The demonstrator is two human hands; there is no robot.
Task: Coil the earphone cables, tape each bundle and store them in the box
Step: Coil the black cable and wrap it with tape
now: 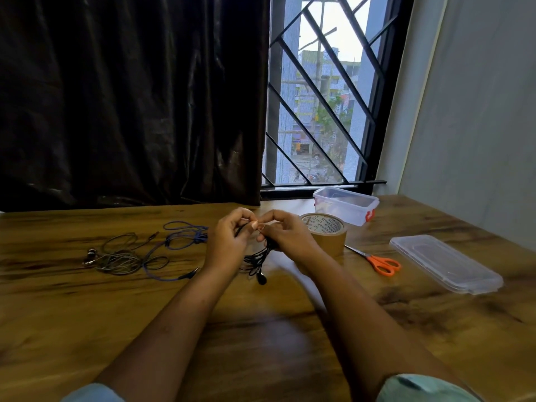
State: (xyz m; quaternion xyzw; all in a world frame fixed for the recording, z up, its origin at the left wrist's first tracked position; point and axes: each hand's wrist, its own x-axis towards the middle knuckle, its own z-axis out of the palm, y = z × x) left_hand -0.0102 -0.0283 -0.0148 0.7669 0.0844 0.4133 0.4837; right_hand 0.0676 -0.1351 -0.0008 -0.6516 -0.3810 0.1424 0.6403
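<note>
Left hand and right hand, fingers curled, pinch the black earphones above the table — coils hang below. Blue cable and grey cable lie loose at 9 o'clock — tape and open box at 2 o'clock.

Only readable print I see: brown tape roll, on the top rim of its cardboard core. Black lettering repeats around the ring. I make out "WONDER" and "TAPE". The rest of the wording is too small and skewed to read.

Glossy wood table, clear-plastic box
</note>
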